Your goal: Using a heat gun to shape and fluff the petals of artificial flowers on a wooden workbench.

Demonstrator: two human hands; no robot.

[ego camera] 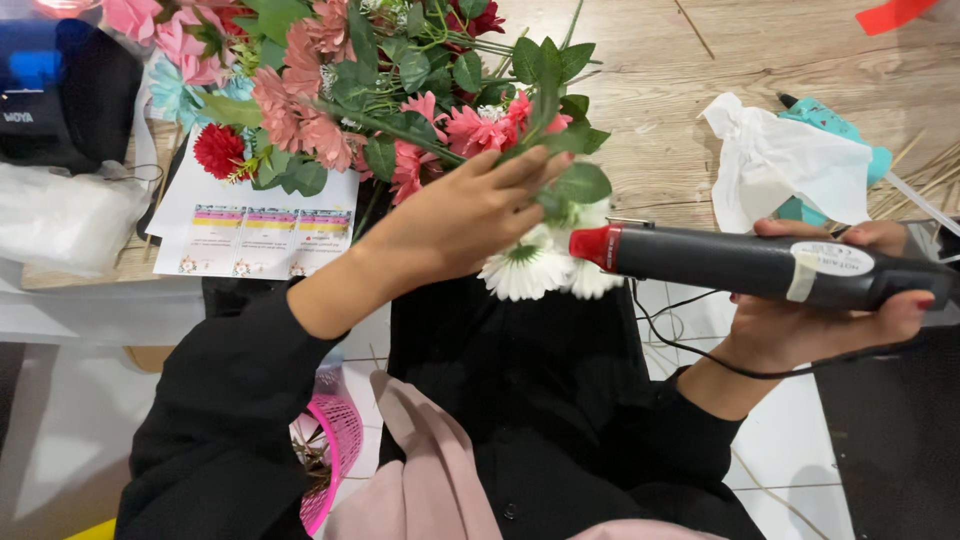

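Your right hand (pixel 800 320) holds a black heat gun (pixel 760 265), fingers clamped round its body, red nozzle just beside the white daisies (pixel 530 265). Your left hand (pixel 460 215) rests on the artificial bouquet (pixel 400 90), fingers together over a green stem. Behind the heat gun lies crumpled white tissue (pixel 780 160).

Bright, even light fills the scene, and shadows are soft and faint. The white tissue (pixel 785 160) and white daisies (pixel 530 265) look nearly washed out. The black clothing (pixel 520 400) loses almost all detail. The top left corner is blurred, and the edges are slightly stretched by the wide lens.
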